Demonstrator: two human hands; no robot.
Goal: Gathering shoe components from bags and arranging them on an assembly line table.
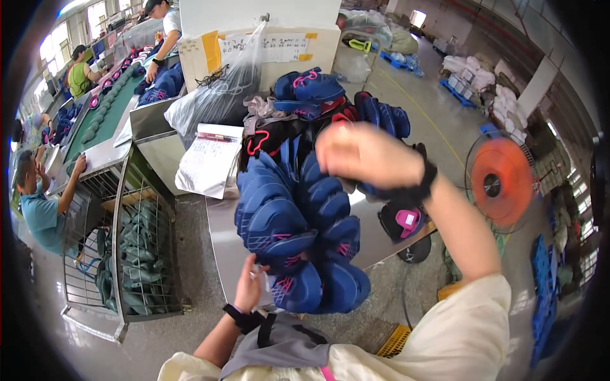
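Note:
Navy-blue shoe uppers (273, 213) with pink lacing are stacked in two overlapping rows on a metal-topped table (222, 247), their near ends at the table's front edge. At the near left of these rows, my left hand (249, 287) has its fingers apart, the tips beside or touching the lowest uppers. My right hand (359, 152) passes over the far end of the right row; motion smears its fingers, and whatever may be in them does not show. More blue uppers (311, 89) and black ones with red trim (260, 143) are heaped behind.
A written notepad (210, 159) with a pen and a clear plastic bag (222, 95) lie at the table's far left. An orange fan (502, 181) stands right. Left are a metal cage cart (117, 254) of dark green foot-shaped forms, a conveyor (105, 114) and several co-workers.

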